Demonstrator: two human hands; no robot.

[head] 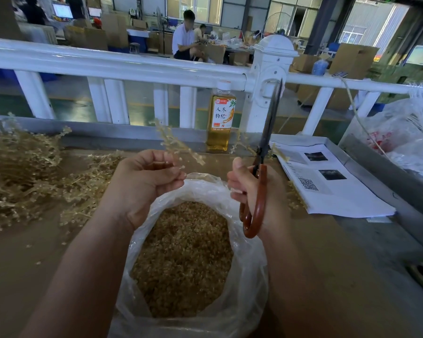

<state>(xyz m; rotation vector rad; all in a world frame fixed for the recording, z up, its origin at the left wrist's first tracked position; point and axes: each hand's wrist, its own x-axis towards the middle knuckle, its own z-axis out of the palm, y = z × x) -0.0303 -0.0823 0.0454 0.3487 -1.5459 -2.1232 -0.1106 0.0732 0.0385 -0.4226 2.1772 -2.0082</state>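
My left hand (144, 181) pinches a thin pale-gold sprig (175, 143) of small beaded branches, held above a clear plastic bag (249, 284). The bag is open and holds a heap of small golden cut pieces (183, 259). My right hand (254, 189) grips a pair of scissors (261, 172) by their brown-red handles, with the dark blades closed and pointing up. The scissors are to the right of the sprig and apart from it.
A big pile of golden sprigs (22, 176) lies at the left on the brown table (22, 276). A bottle of yellow drink (220, 118) stands by a white railing (132, 67). Printed papers (327, 181) lie at the right, plastic bags (405, 132) beyond. People sit in the background.
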